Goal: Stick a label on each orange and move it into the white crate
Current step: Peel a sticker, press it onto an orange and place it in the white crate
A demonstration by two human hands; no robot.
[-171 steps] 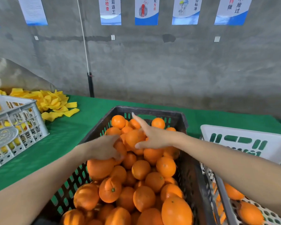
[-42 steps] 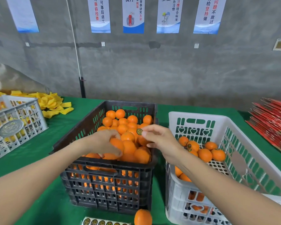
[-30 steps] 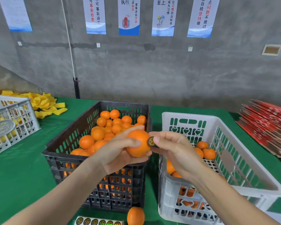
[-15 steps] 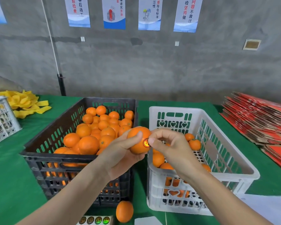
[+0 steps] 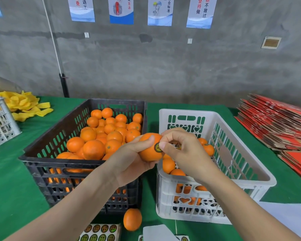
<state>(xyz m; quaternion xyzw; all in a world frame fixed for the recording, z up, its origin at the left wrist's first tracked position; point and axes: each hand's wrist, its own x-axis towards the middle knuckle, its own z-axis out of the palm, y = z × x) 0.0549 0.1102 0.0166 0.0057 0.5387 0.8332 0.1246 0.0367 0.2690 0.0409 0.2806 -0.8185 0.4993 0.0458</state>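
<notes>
Left hand (image 5: pixel 129 162) grips one orange (image 5: pixel 149 150) from below and behind, thumb laid across its top, fingers curled under it. Right hand (image 5: pixel 184 153) meets it from the right: fingers curled in, thumb tip pressed on the edge of a round dark-and-yellow label (image 5: pixel 158 147) stuck to the fruit's right face. Both hands are closed on their object, neither is spread.

Held orange sits in the air above the gap between the two crates. It is not inside either.

Black crate (image 5: pixel 59 164), to the left, is heaped with oranges well up its walls. White crate (image 5: pixel 186 112), just beside it on the right, holds a thinner layer, and fruit shows through its side slots.

Green tabletop (image 5: pixel 10 188) carries both crates. One loose orange (image 5: pixel 132 219) lies in front of the black crate, with a sheet of round stickers (image 5: pixel 101 232) beside it at the near edge.

Far left: a pile of yellow pieces (image 5: pixel 24 105) and a small white basket (image 5: pixel 0 122). Far right: a stack of red flat cartons (image 5: pixel 276 122). Behind is a grey wall with posters (image 5: pixel 121 10).
</notes>
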